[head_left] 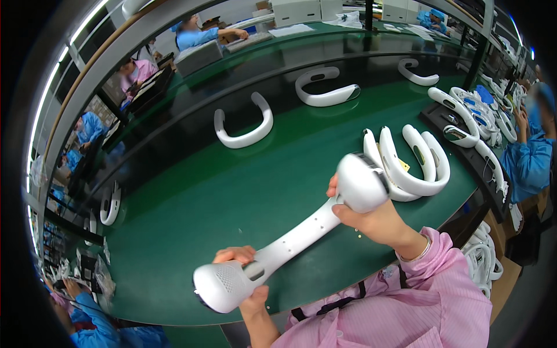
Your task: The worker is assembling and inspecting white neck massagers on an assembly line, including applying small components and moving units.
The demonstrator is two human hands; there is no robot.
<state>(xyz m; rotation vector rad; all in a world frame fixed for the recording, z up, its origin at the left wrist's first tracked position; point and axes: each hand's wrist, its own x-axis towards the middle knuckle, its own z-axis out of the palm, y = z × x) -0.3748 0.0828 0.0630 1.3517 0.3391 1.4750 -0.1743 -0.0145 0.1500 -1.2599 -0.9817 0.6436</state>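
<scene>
Both my hands hold a white U-shaped neckband device (299, 236) above the green work table. It slants up from lower left to upper right, and its two bulky ends point toward me. My left hand (254, 300) is closed around the lower left end, beside a patch of small holes. My right hand (377, 223) grips the upper right end, whose dark, glossy cap is blurred. Small dots run along the middle of the band. Just beyond my right hand, several similar white neckbands (429, 184) lie nested together.
The green table (174, 249) carries single white neckbands farther off, one at left centre (246, 139) and another at the far middle (328, 98). On the right, a dark tray (432, 119) holds more white parts. A person in blue (525, 165) sits beside it.
</scene>
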